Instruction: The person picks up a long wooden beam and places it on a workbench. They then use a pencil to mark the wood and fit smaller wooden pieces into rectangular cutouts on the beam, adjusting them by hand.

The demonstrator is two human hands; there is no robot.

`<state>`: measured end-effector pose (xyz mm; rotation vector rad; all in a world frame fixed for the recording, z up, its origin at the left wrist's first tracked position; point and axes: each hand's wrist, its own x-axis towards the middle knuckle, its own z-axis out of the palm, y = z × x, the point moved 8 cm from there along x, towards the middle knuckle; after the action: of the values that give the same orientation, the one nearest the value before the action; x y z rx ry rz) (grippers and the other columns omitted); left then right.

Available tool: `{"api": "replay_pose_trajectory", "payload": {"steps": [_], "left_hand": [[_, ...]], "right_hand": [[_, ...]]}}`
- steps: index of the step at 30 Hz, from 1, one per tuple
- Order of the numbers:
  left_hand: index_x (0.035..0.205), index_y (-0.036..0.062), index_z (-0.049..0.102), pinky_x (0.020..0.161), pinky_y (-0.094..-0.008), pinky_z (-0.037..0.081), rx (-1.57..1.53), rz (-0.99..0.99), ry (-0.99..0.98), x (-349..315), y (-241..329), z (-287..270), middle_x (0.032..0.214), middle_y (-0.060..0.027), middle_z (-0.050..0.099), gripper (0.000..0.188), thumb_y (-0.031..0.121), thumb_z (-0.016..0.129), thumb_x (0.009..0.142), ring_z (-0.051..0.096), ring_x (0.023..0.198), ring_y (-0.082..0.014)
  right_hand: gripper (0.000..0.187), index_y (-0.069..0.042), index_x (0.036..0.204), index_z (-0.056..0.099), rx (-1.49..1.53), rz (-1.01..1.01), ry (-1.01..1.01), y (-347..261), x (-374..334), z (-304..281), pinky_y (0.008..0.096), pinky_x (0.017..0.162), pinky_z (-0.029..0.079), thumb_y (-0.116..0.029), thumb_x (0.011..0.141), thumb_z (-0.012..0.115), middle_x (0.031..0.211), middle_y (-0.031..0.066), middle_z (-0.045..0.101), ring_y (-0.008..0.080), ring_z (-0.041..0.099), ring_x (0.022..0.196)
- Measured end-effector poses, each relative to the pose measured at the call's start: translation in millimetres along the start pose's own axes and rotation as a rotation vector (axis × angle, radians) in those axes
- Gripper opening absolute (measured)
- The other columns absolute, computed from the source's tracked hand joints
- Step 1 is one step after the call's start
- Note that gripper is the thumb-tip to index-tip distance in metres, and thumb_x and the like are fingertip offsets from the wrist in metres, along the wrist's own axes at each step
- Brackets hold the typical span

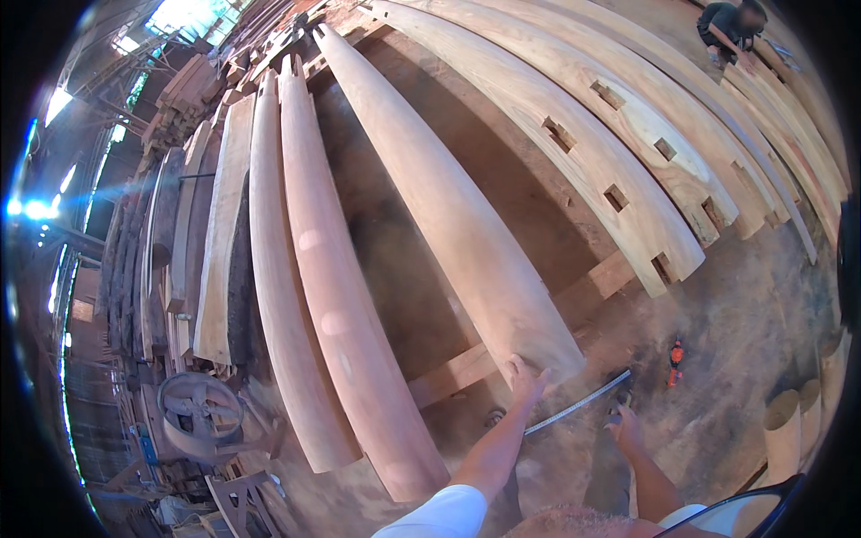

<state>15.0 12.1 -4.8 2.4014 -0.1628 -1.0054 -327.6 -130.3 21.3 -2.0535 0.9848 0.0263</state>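
Middle log (439, 197) lies across the beam (456, 373), your left hand (527, 382) spread on its near end and your right hand (628, 432) too unclear to read; you seem to be checking that end, which next calls for steady contact.

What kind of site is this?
Probably a timber workshop or woodyard: a long, rounded timber lies by the person, timbers with rectangular mortises are at right, and boards are piled in a stack at upper left.
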Motion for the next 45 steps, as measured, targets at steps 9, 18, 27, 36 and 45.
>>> {"api": "replay_pose_trajectory", "payload": {"steps": [9,18,27,36,45], "left_hand": [[0.139,-0.0007,0.062,0.110,-0.0472,0.050,0.086,0.172,0.010,-88.7,-45.4,-14.0,0.139,-0.0266,0.064,0.071,0.049,0.078,0.091,0.062,0.129,-0.0423],[0.136,0.0000,0.066,0.100,-0.0456,0.054,0.030,-0.096,0.003,-261.0,-109.6,-53.4,0.129,-0.0221,0.072,0.062,0.046,0.074,0.096,0.069,0.119,-0.0325],[0.133,-0.0029,0.067,0.100,-0.0436,0.055,-0.229,-0.081,-0.045,-306.0,-91.8,-56.2,0.127,-0.0243,0.073,0.057,0.042,0.073,0.098,0.072,0.117,-0.0334],[0.141,0.0001,0.062,0.071,-0.0366,0.061,-0.321,-0.299,-0.026,-325.6,-73.4,-80.9,0.120,-0.0153,0.072,0.058,0.042,0.069,0.102,0.071,0.093,-0.0235],[0.136,0.0007,0.066,0.079,-0.0368,0.059,-0.435,-0.252,-0.073,-319.0,19.9,-0.2,0.115,-0.0148,0.074,0.052,0.039,0.070,0.101,0.070,0.096,-0.0210]], "right_hand": [[0.049,-0.003,0.135,0.064,-0.130,0.362,0.029,126.5,-196.2,-90.3,0.0513,0.098,0.054,-0.023,0.091,0.075,0.122,0.0238,0.071,0.0440,0.067,0.117],[0.035,0.001,0.127,0.065,0.134,0.188,0.084,-5.6,-172.2,-218.0,0.0489,0.081,0.051,-0.023,0.102,0.067,0.101,0.0262,0.069,0.0412,0.066,0.091],[0.041,-0.001,0.129,0.067,0.003,0.127,0.071,-7.1,-153.4,-235.6,0.0403,0.094,0.055,-0.029,0.099,0.073,0.109,0.0196,0.074,0.0324,0.072,0.108],[0.041,-0.002,0.127,0.069,-0.061,0.244,-0.200,29.5,-147.7,-258.2,0.0462,0.088,0.055,-0.029,0.097,0.072,0.112,0.0236,0.074,0.0388,0.072,0.106],[0.034,-0.003,0.127,0.067,0.101,0.268,0.170,83.0,-56.8,-408.9,0.0355,0.082,0.057,-0.025,0.102,0.071,0.102,0.0069,0.070,0.0189,0.068,0.086]]}}
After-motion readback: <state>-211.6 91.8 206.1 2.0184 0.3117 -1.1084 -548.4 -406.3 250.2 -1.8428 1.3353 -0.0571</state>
